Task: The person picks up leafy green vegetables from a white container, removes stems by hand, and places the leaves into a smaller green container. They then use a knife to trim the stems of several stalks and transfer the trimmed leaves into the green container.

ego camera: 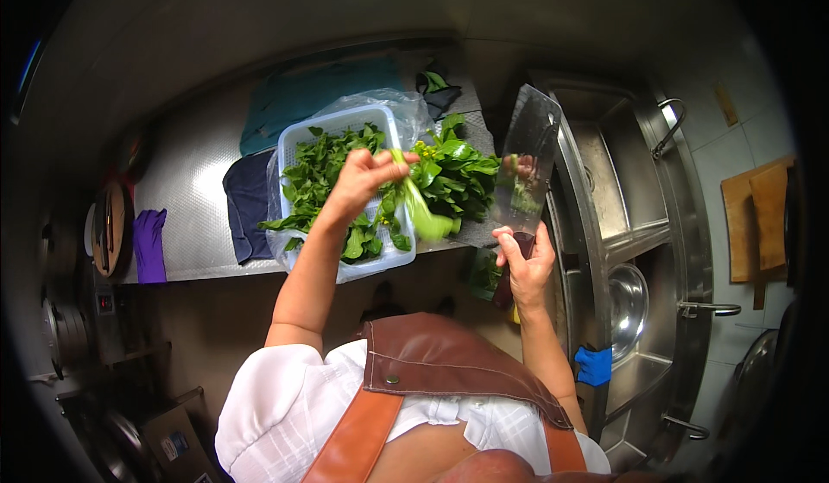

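My left hand (369, 175) pinches a pale green vegetable stalk (418, 204), its lower part blurred by motion. Behind and below that hand is a light blue plastic basket (396, 127) with loose green leaves (317, 172) inside. To the basket's right lies a heap of leafy greens with small yellow flowers (460, 166), partly hidden by the stalk. My right hand (528, 266) grips the dark handle of a broad cleaver (528, 140). Its wet blade points away from me, and a hand and greens show in it.
The basket sits in clear plastic film on a metal worktop (188, 185). Dark cloths (249, 204) and a purple cloth (149, 243) lie leftward. Stainless sinks (631, 166) with taps run along the right, one holding a metal bowl (628, 308). A blue cloth (592, 365) hangs on the sink's edge.
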A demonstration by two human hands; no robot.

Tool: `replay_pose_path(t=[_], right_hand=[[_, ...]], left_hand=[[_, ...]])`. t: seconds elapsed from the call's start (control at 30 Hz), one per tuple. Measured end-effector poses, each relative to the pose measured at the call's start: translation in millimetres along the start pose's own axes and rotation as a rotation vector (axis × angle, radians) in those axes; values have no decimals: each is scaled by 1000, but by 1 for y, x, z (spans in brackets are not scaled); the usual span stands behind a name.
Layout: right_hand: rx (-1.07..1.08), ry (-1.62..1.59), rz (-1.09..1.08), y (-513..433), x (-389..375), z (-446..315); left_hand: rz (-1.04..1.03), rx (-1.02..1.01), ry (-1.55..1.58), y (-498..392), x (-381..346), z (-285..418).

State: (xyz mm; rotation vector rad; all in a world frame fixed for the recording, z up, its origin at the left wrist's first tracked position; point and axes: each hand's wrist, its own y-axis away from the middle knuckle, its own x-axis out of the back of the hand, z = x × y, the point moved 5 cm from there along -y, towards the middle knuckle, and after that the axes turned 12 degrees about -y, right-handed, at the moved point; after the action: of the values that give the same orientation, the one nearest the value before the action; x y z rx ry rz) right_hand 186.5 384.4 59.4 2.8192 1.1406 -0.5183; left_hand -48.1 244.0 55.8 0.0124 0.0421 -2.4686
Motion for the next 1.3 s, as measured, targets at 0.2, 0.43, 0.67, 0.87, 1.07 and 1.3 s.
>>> replay_pose_path(t=[0.2,0.43,0.67,0.87,1.07,1.3], right_hand=[[46,50,140,5,36,-11],[59,81,163,12,52,-14],[54,103,155,10,50,-14],[50,89,159,9,49,-12],[46,116,166,11,52,-13],[38,72,127,9,43,-12]], left_hand=[[85,124,-450,-99,-5,-13],[-194,148,-1398,-101,-39,-89],[334,185,-928,-65,47,-72],[-136,372,-1242,-7,33,-159],[-99,335,-1105,-3,30,-152],[55,386,-214,51,58,-62]])
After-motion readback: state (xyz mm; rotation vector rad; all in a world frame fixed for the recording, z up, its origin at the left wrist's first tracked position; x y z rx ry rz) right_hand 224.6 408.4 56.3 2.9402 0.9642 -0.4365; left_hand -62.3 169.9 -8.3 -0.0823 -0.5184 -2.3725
